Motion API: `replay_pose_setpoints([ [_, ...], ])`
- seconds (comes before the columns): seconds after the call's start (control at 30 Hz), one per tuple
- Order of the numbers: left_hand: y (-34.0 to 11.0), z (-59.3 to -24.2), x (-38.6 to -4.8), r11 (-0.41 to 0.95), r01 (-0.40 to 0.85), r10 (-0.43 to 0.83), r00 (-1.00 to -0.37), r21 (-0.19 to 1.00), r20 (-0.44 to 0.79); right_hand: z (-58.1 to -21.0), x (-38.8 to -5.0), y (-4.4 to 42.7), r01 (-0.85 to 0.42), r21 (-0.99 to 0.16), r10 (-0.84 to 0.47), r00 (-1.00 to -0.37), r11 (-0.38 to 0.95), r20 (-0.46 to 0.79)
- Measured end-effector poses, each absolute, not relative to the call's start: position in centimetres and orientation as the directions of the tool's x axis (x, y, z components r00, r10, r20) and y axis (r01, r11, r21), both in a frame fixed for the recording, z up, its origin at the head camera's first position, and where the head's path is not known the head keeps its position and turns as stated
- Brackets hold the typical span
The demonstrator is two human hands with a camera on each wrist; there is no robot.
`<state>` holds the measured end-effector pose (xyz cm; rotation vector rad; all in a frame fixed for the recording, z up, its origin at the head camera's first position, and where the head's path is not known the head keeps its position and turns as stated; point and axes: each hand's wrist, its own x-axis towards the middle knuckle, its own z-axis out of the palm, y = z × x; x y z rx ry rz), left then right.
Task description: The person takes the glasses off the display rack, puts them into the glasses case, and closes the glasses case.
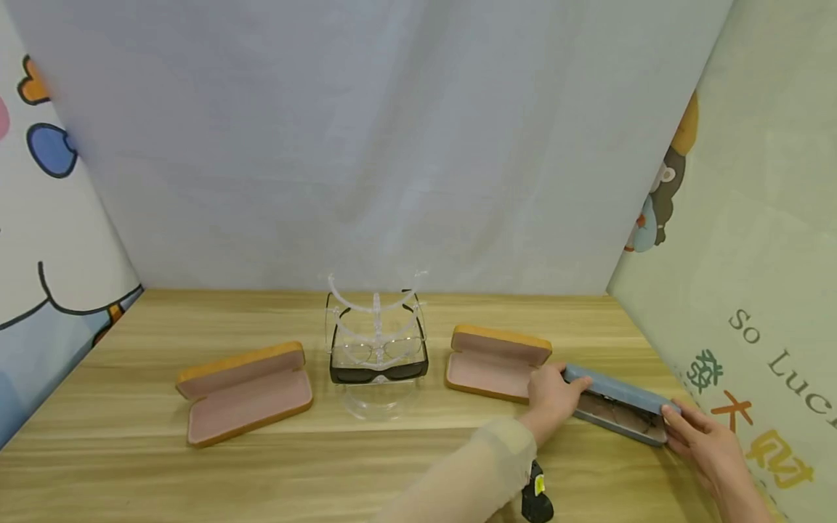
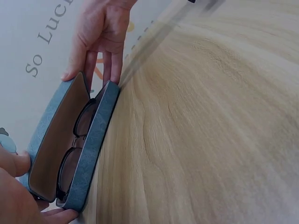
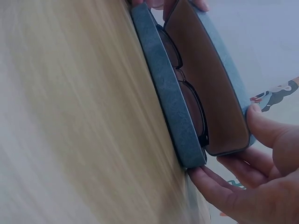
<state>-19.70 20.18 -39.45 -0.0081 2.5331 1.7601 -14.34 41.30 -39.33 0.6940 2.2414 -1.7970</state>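
Note:
A blue glasses case [image 1: 621, 392] lies at the right of the table with its lid partly raised. Inside it is a pair of dark-framed glasses [image 2: 77, 140], folded, lenses facing the opening. My left hand [image 1: 552, 396] grips the case's left end, thumb on the lid and fingertips at the base. At the other end my right hand [image 1: 709, 443] holds it likewise, its thumb [image 3: 261, 123] against the lid and its fingers around the end of the base. The brown lining [image 3: 210, 84] of the lid shows in both wrist views.
A clear display stand [image 1: 375, 399] holds black sunglasses [image 1: 379, 374] and thin-framed glasses [image 1: 373, 352]. Two orange cases with pink lining stand open, one at left [image 1: 251, 407], one just left of my left hand [image 1: 490, 370]. A black strap-like object [image 1: 536, 501] shows below my left forearm.

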Motion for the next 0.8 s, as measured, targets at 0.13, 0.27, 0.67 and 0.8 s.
replay_pose_setpoints([
  [0.13, 20.2, -39.6, -19.6, 0.323, -0.042, 0.005, -0.999, 0.946, -0.046, -39.2, -14.1, 41.2, 0.458, -0.874, 0.223, -0.88, 0.165, -0.419],
  [0.27, 20.1, -39.9, -19.5, 0.374, 0.004, 0.03, -1.0, 0.927, -0.007, -39.6, -13.8, 41.2, 0.441, -0.876, 0.232, -0.889, 0.197, -0.396],
  [0.67, 20.4, -40.3, -19.3, 0.502, -0.001, 0.05, -0.998, 0.865, -0.03, -40.9, -13.2, 41.1, 0.454, -0.785, 0.373, -0.876, 0.422, -0.307],
  [0.8, 20.2, -39.9, -19.2, 0.535, -0.002, 0.047, -0.998, 0.845, -0.032, -40.7, -13.2, 40.5, 0.444, -0.761, 0.413, -0.875, 0.473, -0.254],
])
